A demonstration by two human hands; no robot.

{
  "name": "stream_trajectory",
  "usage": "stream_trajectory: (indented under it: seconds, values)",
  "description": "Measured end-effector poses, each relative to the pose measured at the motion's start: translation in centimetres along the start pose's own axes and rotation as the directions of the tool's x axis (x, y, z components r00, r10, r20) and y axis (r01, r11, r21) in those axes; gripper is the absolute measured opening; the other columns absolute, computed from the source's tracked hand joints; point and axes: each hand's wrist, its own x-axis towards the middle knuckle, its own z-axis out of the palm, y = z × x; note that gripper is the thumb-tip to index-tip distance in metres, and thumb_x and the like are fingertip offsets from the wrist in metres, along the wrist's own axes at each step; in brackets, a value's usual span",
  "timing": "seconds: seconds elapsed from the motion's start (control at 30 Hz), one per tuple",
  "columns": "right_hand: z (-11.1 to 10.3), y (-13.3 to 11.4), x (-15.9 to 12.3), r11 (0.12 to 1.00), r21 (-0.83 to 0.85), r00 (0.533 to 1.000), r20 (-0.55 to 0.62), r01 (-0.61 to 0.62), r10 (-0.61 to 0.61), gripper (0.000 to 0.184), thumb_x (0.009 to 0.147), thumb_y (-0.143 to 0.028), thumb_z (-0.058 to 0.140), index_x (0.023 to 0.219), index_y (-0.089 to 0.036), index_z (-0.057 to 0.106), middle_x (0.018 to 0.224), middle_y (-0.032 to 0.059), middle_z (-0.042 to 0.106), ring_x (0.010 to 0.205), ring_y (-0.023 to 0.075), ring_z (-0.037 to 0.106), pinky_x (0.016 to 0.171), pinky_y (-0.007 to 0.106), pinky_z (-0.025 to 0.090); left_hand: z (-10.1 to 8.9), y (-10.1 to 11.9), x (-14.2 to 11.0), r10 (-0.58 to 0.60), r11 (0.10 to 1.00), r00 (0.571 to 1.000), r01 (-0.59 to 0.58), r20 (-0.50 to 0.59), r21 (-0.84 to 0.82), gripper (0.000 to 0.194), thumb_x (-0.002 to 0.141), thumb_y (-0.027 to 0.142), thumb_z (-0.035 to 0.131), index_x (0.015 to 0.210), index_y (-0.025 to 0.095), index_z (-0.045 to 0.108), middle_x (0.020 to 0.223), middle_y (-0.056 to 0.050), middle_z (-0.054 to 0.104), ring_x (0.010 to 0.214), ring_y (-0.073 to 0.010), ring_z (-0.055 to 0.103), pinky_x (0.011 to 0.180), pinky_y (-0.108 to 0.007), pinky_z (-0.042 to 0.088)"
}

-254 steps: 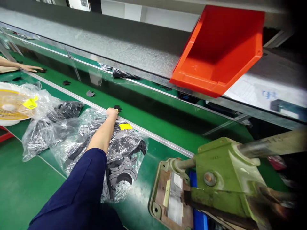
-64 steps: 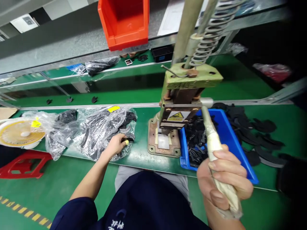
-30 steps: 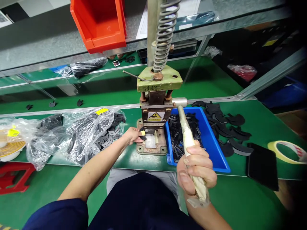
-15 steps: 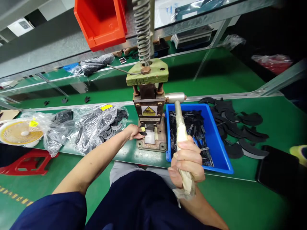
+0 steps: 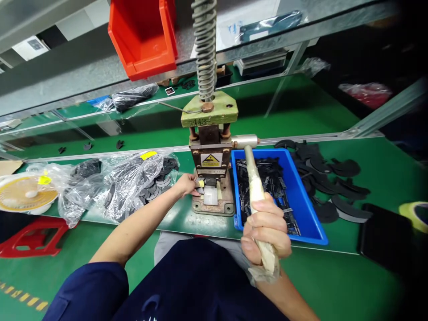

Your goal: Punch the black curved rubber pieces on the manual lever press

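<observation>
A hand-operated press [image 5: 210, 162] with a green top plate and a warning label stands in front of me. My right hand [image 5: 269, 229] is wrapped round its lever handle [image 5: 254, 178], which is covered in pale tape and slopes toward me. At the left side of the press base [image 5: 197, 207], my left hand [image 5: 187, 184] pinches a small dark foam-like piece [image 5: 200, 191], partly hidden by the fingers. Close to those fingertips are a yellow patch [image 5: 201, 183] and a whitish block [image 5: 210, 196] under the press head.
A blue bin [image 5: 309, 214] of black parts stands right of the press, with dark curved pieces [image 5: 347, 189] beyond. Clear plastic bags [image 5: 123, 187] of similar pieces lie left, beside a fan [image 5: 26, 191]. An orange bin [image 5: 143, 44] and a large spring [image 5: 204, 49] are above.
The camera view has shifted slightly. The piece in my left hand now shows a greyer face beside the block. My right hand stays on the lever, which looks nearly unmoved.
</observation>
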Motion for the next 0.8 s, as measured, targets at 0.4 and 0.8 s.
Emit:
stream_trajectory:
  seconds: [0.4,0.8]
  values:
    - [1.7,0.0,1.7,0.982,-0.02,0.966,-0.181,0.185,-0.186,0.027,0.072,-0.031,0.066,0.063,-0.024,0.041,0.063,-0.003,0.05,0.071,0.021,0.057,0.084,0.053,0.05,-10.8,-5.1,-0.5,0.385,0.867,0.885,-0.25,-0.262,0.43,0.011,0.079,0.021,0.067,0.088,0.015,0.068,0.074,-0.003,0.069,0.066,-0.0145,0.065,0.066,-0.024,0.054]
    - [2.0,0.4,1.7,0.978,0.005,0.957,-0.21,0.207,-0.201,0.026,0.065,-0.026,0.065,0.059,-0.025,0.04,0.062,-0.0005,0.051,0.072,0.0218,0.058,0.084,0.05,0.051,-12.9,-5.8,-2.3,0.43,0.245,0.873,-0.358,0.23,0.901,0.032,0.082,0.012,0.058,0.11,0.016,0.073,0.111,-0.014,0.063,0.106,-0.0278,0.059,0.099,-0.037,0.045]
